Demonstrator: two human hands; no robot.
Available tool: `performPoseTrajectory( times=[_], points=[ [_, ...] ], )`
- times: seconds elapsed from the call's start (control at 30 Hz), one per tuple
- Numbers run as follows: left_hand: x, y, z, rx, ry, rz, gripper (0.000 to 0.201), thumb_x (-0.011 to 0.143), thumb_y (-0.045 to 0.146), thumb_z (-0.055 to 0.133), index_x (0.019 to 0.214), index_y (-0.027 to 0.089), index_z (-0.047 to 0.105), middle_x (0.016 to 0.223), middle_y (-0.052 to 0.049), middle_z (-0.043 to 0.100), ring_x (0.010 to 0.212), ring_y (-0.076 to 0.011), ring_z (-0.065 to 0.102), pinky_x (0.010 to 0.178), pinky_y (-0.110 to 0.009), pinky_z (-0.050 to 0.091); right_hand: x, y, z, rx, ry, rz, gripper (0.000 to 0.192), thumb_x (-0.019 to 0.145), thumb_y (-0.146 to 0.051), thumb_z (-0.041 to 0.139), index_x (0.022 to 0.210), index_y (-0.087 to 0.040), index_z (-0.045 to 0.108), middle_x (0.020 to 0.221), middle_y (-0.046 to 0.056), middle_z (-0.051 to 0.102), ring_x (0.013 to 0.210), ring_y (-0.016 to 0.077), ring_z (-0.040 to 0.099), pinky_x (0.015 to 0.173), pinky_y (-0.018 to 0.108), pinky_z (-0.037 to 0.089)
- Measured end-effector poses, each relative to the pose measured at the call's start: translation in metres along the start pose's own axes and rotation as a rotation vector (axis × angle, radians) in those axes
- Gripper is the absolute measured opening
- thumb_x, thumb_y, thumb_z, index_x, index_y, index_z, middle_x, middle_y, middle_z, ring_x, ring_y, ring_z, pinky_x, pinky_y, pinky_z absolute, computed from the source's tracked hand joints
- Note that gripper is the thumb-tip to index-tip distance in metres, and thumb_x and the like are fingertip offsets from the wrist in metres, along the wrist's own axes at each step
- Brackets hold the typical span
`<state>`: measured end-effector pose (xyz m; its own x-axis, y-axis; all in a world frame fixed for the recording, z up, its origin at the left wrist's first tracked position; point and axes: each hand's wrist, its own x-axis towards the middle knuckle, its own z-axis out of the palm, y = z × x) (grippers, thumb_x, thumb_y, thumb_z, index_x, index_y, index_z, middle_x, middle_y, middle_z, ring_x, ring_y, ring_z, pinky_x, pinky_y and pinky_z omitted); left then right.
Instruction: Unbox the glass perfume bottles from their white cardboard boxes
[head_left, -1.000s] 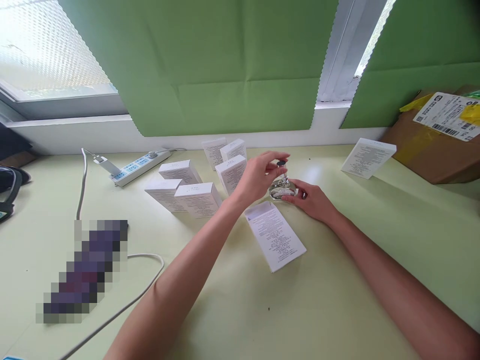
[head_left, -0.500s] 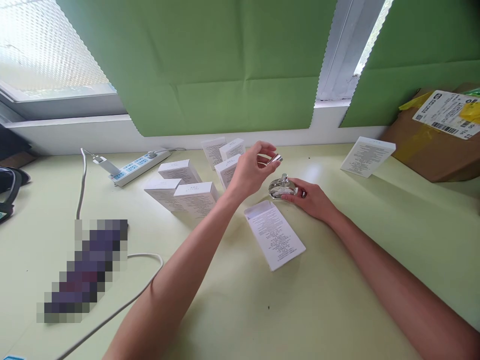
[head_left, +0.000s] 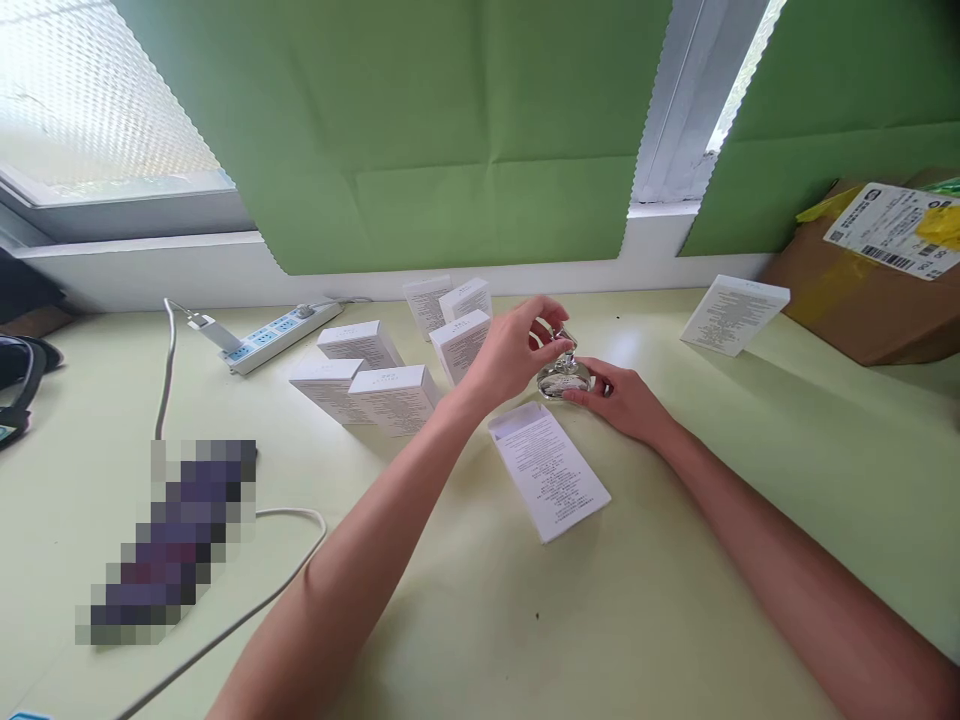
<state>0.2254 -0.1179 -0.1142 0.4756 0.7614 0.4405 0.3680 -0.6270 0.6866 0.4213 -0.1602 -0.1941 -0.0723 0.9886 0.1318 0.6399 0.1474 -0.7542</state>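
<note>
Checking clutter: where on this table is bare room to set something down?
Bare table lies between the flat box and the cardboard carton, and near the front edge. Crowded: white boxes left of the bottle, which both hands flank.

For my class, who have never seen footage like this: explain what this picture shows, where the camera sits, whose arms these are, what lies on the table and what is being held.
The camera is worn on a person's head and looks forward and down, so both bare arms are that person's own. The left hand pinches a small cap in its fingers, right above a round clear glass bottle. The right hand steadies that bottle on the pale green table. In front of it lies a flat white box with print. A group of white boxes stands to the left, with a power strip behind them. A brown cardboard carton sits at the far right.
</note>
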Motion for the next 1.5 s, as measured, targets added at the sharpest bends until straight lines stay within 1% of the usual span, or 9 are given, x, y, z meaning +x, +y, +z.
performPoseTrajectory(
  times=[0.27,0.47,0.73,0.93,1.1,1.23,1.37,1.43,1.5],
  points=[
    [-0.004,-0.004,0.008,0.059,-0.101,0.119,0.017,0.093,0.026,0.058,0.102,0.019,0.071,0.105,-0.005,0.071,0.085,-0.0123,0.063,0.073,-0.026,0.048,0.001,0.004,0.002,-0.008,0.009,-0.029,0.055,0.078,-0.057,0.067,0.126,-0.03,0.063,0.063,-0.005,0.05,0.061,0.0155,0.047,0.062,0.029,0.038],
    [-0.005,-0.001,0.012,-0.101,-0.075,-0.101,0.031,0.096,0.043,0.051,0.093,0.021,0.072,0.092,-0.002,0.073,0.085,-0.0149,0.063,0.074,-0.027,0.047,0.002,0.005,0.002,-0.012,0.01,-0.035,0.053,0.08,-0.055,0.067,0.127,-0.031,0.063,0.064,-0.005,0.05,0.061,0.0151,0.047,0.062,0.028,0.038],
    [-0.006,0.004,0.025,-0.461,-0.063,-0.323,0.027,0.091,0.038,0.058,0.102,0.016,0.07,0.097,-0.007,0.072,0.093,-0.0162,0.066,0.083,-0.027,0.049,0.001,0.004,0.002,-0.011,0.011,-0.04,0.049,0.079,-0.056,0.067,0.121,-0.03,0.064,0.061,-0.006,0.046,0.06,0.0146,0.044,0.059,0.028,0.035],
    [-0.008,0.011,0.027,-0.543,-0.067,-0.438,0.027,0.091,0.036,0.058,0.105,0.018,0.072,0.109,-0.008,0.072,0.104,-0.0182,0.064,0.088,-0.028,0.047,0.001,0.003,0.001,-0.018,0.008,-0.039,0.041,0.079,-0.056,0.067,0.109,-0.027,0.066,0.061,-0.006,0.047,0.06,0.0146,0.043,0.059,0.028,0.034],
    [-0.009,0.01,0.03,-0.562,-0.039,-0.496,0.028,0.091,0.036,0.058,0.105,0.016,0.072,0.108,-0.009,0.072,0.1,-0.0189,0.064,0.086,-0.03,0.047,0.0,0.001,0.0,-0.017,-0.001,-0.042,0.038,0.079,-0.055,0.067,0.105,-0.027,0.066,0.061,-0.006,0.047,0.06,0.0145,0.044,0.059,0.028,0.034],
    [-0.009,0.008,0.03,-0.51,-0.048,-0.481,0.031,0.091,0.038,0.058,0.111,0.017,0.069,0.112,-0.009,0.071,0.104,-0.0195,0.063,0.086,-0.029,0.046,0.0,0.001,0.0,-0.004,-0.005,-0.036,0.043,0.079,-0.055,0.068,0.112,-0.028,0.066,0.061,-0.005,0.047,0.059,0.0145,0.044,0.059,0.029,0.035],
    [-0.01,0.003,0.014,-0.318,0.024,-0.438,0.043,0.091,0.051,0.055,0.118,0.019,0.062,0.116,-0.01,0.068,0.105,-0.0206,0.061,0.083,-0.03,0.046,0.0,-0.002,-0.005,0.038,-0.017,-0.031,0.059,0.076,-0.056,0.071,0.127,-0.028,0.062,0.071,-0.003,0.057,0.061,0.0145,0.047,0.06,0.029,0.039],
    [-0.011,0.003,-0.001,-0.13,0.047,-0.401,0.043,0.09,0.056,0.052,0.109,0.019,0.063,0.11,-0.01,0.069,0.095,-0.0205,0.062,0.075,-0.03,0.046,-0.001,-0.005,-0.008,0.072,-0.024,-0.036,0.061,0.077,-0.058,0.069,0.13,-0.029,0.06,0.093,0.002,0.065,0.065,0.0143,0.05,0.062,0.029,0.042],
    [-0.012,0.004,-0.016,0.101,-0.063,-0.376,0.039,0.088,0.057,0.054,0.091,0.02,0.065,0.091,-0.008,0.07,0.075,-0.0188,0.061,0.062,-0.029,0.042,-0.001,-0.007,-0.012,0.099,-0.036,-0.037,0.057,0.079,-0.059,0.066,0.127,-0.029,0.062,0.105,0.004,0.067,0.067,0.014,0.051,0.061,0.029,0.043]
  ],
)
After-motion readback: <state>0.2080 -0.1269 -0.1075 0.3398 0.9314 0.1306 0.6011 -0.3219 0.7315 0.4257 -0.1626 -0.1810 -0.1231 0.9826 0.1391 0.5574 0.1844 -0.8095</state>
